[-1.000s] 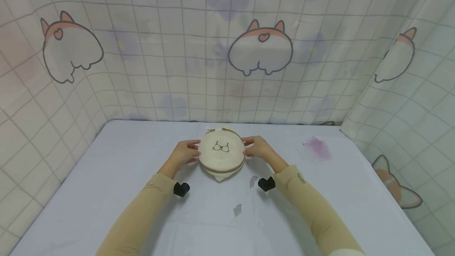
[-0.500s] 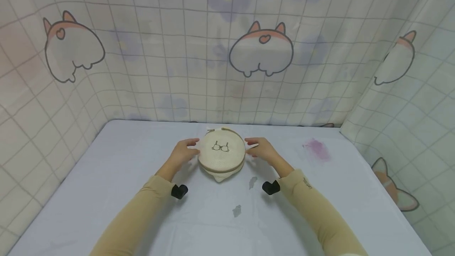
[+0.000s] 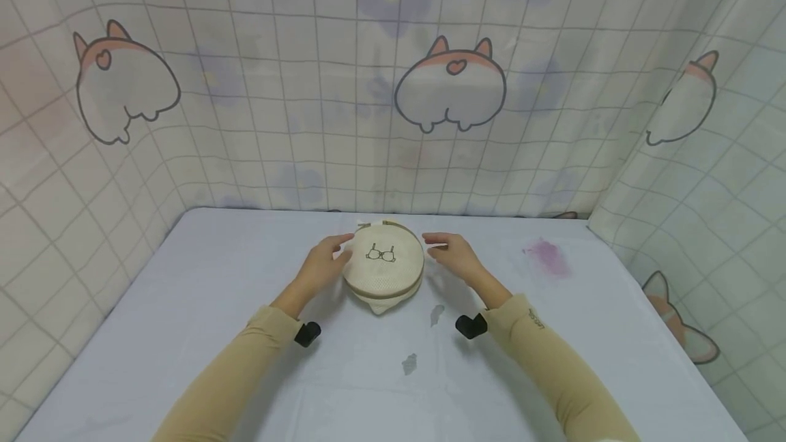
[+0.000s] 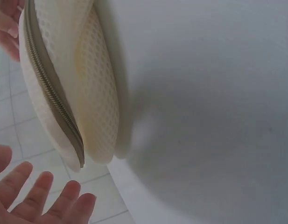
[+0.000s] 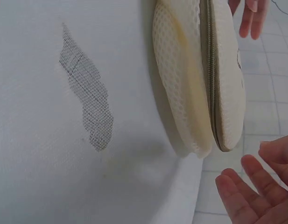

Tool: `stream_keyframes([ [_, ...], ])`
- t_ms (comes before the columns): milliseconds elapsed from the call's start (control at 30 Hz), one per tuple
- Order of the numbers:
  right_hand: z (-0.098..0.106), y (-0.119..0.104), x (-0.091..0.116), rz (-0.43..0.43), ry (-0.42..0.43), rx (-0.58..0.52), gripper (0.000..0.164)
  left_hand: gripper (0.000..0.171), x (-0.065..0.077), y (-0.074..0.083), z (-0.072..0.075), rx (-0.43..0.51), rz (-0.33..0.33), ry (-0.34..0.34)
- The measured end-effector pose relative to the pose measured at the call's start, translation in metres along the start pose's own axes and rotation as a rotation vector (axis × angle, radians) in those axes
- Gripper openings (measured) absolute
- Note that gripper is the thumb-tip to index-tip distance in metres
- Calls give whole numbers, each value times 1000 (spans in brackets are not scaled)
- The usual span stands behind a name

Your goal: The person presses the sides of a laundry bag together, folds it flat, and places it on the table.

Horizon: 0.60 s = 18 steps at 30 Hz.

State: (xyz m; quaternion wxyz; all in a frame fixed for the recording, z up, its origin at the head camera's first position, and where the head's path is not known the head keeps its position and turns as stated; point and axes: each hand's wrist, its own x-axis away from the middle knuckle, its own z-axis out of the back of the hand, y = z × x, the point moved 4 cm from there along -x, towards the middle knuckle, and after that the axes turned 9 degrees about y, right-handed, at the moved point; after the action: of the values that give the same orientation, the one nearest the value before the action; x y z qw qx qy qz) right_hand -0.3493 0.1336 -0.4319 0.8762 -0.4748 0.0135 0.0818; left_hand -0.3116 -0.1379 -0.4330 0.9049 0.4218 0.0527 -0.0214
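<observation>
A round cream mesh bra wash bag (image 3: pixel 393 275) with a line drawing of a bra on its lid lies toward the back of the table. In the left wrist view its zipper (image 4: pixel 48 88) curves along the side above honeycomb mesh (image 4: pixel 99 88). My left hand (image 3: pixel 319 264) is at the bag's left edge, its fingers relaxed and spread, the tips overlapping the rim in the head view. On the other side my right hand (image 3: pixel 459 256) stands just off the right edge, fingers loosely bent. Neither hand holds anything.
A white cloth covers the table (image 3: pixel 245 244). It has a pink stain (image 3: pixel 548 258) at right and two small grey patches, one a grey patch (image 3: pixel 409 363) in front of the bag. A tiled-pattern curtain (image 3: pixel 295 155) hangs behind and at both sides.
Both hands have let go of the bag's sides. The right hand has drawn slightly away to the right, and the left hand has risen a little over the left rim. The bag stays in place.
</observation>
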Motion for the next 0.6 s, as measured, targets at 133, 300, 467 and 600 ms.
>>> stream_keyframes([
  [133, -2, -8, 5, 117, 8, 117, 39, 49, 2, 6, -1, -38, -99, -13],
  [300, -7, -18, 13, 211, -31, 185, 42, 51, 4, 10, -4, -128, -250, -28],
  [467, -14, -25, 20, 321, -81, 277, 46, 55, 7, 9, -9, -245, -308, -46],
  [600, -21, -30, 23, 393, -137, 419, 51, 58, 8, 9, -11, -334, -317, -58],
])
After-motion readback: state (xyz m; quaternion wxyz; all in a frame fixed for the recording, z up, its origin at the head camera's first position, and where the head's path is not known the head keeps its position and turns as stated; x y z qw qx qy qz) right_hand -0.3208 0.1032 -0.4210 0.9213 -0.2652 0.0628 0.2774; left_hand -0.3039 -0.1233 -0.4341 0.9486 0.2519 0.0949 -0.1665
